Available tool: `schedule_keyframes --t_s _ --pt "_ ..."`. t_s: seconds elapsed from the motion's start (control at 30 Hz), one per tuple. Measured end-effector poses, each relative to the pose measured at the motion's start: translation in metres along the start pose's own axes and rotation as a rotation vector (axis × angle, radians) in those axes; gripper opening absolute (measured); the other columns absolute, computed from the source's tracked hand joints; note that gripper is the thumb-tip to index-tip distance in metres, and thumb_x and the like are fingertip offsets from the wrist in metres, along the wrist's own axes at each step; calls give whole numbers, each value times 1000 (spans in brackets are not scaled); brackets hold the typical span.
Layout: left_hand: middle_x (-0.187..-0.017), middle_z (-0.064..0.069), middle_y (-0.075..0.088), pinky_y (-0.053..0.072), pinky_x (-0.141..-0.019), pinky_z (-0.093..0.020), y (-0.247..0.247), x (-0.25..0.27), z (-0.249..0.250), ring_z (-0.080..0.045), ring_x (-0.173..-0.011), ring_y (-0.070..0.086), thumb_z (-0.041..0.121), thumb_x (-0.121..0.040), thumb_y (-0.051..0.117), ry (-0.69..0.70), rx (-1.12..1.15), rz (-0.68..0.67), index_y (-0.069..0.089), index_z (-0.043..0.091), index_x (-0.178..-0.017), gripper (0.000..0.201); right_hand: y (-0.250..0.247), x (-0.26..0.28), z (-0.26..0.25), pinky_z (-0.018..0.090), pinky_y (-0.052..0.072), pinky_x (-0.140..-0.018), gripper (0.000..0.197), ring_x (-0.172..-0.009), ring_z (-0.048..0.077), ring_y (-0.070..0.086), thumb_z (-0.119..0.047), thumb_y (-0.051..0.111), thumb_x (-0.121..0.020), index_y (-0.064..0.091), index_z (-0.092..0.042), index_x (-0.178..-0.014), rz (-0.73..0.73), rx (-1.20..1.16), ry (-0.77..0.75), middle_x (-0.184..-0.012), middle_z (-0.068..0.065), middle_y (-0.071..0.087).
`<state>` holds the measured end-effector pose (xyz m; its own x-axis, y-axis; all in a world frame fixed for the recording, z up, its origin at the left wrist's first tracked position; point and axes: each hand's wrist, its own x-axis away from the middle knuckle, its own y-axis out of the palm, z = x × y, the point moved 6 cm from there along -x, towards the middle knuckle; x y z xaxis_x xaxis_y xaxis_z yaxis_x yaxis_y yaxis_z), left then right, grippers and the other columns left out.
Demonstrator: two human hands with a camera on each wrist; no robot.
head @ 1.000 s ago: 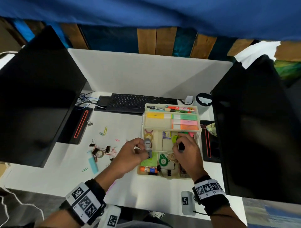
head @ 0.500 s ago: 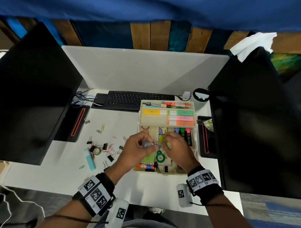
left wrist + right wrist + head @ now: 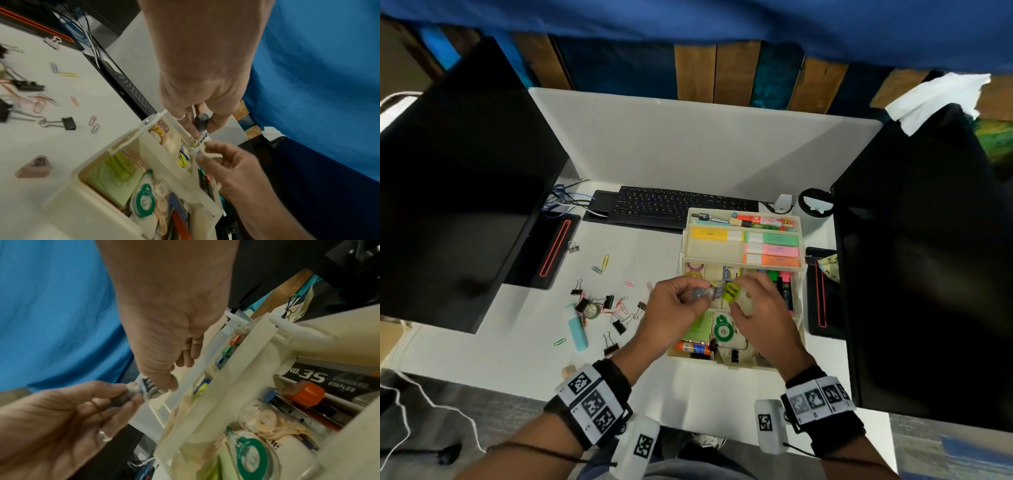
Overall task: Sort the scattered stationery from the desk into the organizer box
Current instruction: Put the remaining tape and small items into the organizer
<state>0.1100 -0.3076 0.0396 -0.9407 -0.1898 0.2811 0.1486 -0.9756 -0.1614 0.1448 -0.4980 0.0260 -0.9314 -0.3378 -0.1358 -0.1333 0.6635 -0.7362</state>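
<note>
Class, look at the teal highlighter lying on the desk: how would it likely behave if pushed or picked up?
The highlighter looks like rigid plastic, so probably stiff and light. Its flattish body, lying flat on the desk, would likely slide rather than roll.

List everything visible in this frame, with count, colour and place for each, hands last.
organizer box: one, cream, open on the desk right of centre
highlighters: four, yellow, green, pink, orange, upper tray of the box
correction tape: one, green and white, front compartment
glue stick: one, orange and blue, front left corner of the box
binder clips: several, black, scattered left of the box
paper clips: several, mixed colours, desk left
teal highlighter: one, lying on the desk left
keyboard: one, black, behind the box
monitors: two, black, either side
left hand: grips a small grey item over the box
right hand: pinches the same item's other end
</note>
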Motion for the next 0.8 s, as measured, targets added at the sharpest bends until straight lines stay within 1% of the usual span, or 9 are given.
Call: schedule_keyframes --t_s 0.07,0.13,0.2,0.23,0.33,0.4,0.5,0.67,0.8 --pt "-60 20 63 48 -62 -17 17 1 5 3 -57 54 11 -85 82 32 -14 -38 80 24 -99 19 -10 7 -11 21 50 -93 56 -105 1 50 -23 79 -87 57 -23 -139 -14 -97 -21 -130 -8 47" --pt "-74 14 73 56 -65 -25 36 2 10 -1 -67 67 11 -86 82 63 -6 -87 79 21 -102 19 -11 14 -19 22 53 -91 62 -106 2 54 -20 81 -84 56 -25 -141 -16 -127 -57 -130 -8 47" --pt "-88 5 79 63 -69 -36 56 3 14 -13 -79 76 10 -86 81 86 -11 -126 79 19 -103 20 -11 17 -15 24 57 -90 63 -110 5 58 -7 82 -79 61 -23 -137 47 -123 -54 -128 -6 51" --pt "-90 4 79 63 -70 -35 64 3 14 -14 -80 76 9 -85 81 97 -15 -133 78 18 -104 21 -13 18 -11 24 58 -89 63 -109 6 60 0 82 -77 64 -20 -134 87 -114 -48 -126 -4 55" --pt "-93 7 79 61 -77 -27 79 0 8 -10 -83 75 11 -84 80 100 -55 -122 77 19 -105 23 -13 19 3 21 59 -85 60 -104 6 62 11 80 -74 68 -14 -128 146 -92 -31 -121 0 62" --pt "-98 8 78 62 -84 -31 84 -3 1 -8 -90 75 15 -83 77 82 -62 -139 75 20 -109 27 -10 21 14 22 59 -84 61 -104 8 64 14 77 -75 69 -14 -128 160 -73 -15 -123 0 64" --pt "-110 11 76 61 -92 -34 86 -4 -8 -4 -100 73 20 -84 75 66 -94 -209 71 22 -119 35 -2 23 25 23 58 -90 62 -111 11 65 19 73 -74 69 -12 -128 172 -57 -31 -128 1 65" --pt "-119 16 69 63 -87 -38 67 -5 -18 -3 -101 69 26 -87 80 58 -194 -184 65 28 -130 46 2 13 29 25 55 -96 33 -109 14 65 3 74 -89 73 -7 -120 196 -33 -42 -123 3 64" --pt "-128 13 61 61 -87 -34 50 -3 -13 -8 -100 66 21 -89 79 138 -287 -201 65 29 -127 41 6 2 36 28 54 -96 38 -110 16 62 -4 71 -94 68 -10 -131 161 50 26 -126 2 61"
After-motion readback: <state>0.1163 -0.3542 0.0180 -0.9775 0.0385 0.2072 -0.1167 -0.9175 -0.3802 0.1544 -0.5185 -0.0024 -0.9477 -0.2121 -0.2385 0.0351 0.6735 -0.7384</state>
